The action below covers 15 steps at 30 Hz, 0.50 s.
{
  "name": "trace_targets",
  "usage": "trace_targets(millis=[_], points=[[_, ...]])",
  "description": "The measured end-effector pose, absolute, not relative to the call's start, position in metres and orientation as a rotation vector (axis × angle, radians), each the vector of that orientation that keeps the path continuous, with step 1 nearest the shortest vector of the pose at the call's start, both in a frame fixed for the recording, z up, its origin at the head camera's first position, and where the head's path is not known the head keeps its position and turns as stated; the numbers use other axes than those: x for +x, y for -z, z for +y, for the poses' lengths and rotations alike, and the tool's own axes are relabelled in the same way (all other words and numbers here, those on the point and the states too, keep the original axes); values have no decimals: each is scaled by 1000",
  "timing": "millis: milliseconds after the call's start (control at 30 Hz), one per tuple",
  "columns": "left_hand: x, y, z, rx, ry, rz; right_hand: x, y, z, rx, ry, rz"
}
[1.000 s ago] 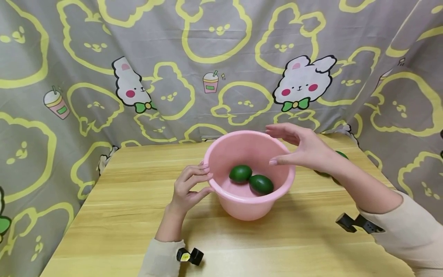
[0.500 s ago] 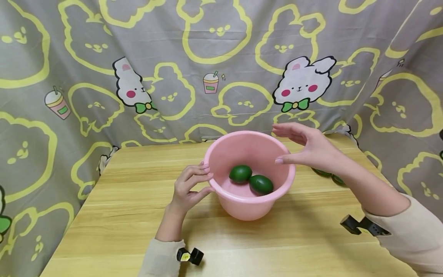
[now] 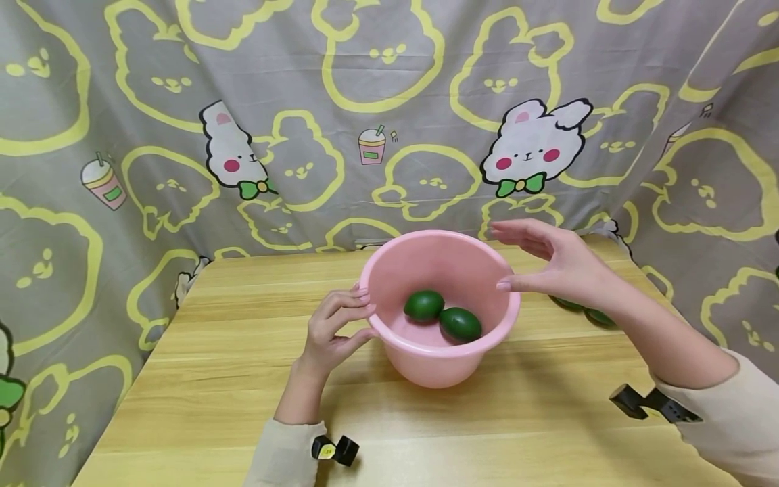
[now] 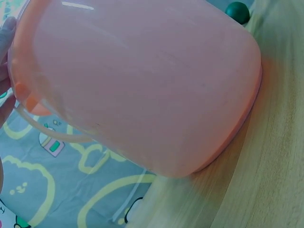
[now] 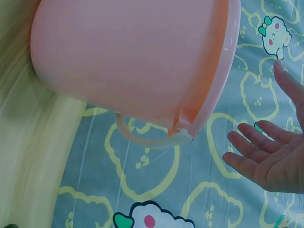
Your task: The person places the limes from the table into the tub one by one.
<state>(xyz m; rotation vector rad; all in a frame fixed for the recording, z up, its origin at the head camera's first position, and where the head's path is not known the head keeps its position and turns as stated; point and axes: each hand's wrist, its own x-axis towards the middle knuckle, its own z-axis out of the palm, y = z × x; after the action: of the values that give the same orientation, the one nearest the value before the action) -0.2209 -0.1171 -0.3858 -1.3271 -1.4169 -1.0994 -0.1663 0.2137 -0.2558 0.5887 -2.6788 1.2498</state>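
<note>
The worktop (image 3: 231,352) is pale yellow wood, or a wood-look surface, its grain running from side to side, with faint seams between the boards. A pink bucket (image 3: 432,370) stands upright on it, a little right of the middle and toward the back, its base touching the surface. To the bucket's right, apart from it, lie green fruits (image 3: 600,318) (at least two, partly hidden in the head view), close to each other. A soft shadow falls on the wood to the right of the bucket, and the front middle shines paler.
</note>
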Motion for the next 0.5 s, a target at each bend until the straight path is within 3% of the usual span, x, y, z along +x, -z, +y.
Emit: trace_targets(millis=[500], points=[[-221,385,-117,-1327,1102,-1404,-162,259,230,520,-1255,-2667]])
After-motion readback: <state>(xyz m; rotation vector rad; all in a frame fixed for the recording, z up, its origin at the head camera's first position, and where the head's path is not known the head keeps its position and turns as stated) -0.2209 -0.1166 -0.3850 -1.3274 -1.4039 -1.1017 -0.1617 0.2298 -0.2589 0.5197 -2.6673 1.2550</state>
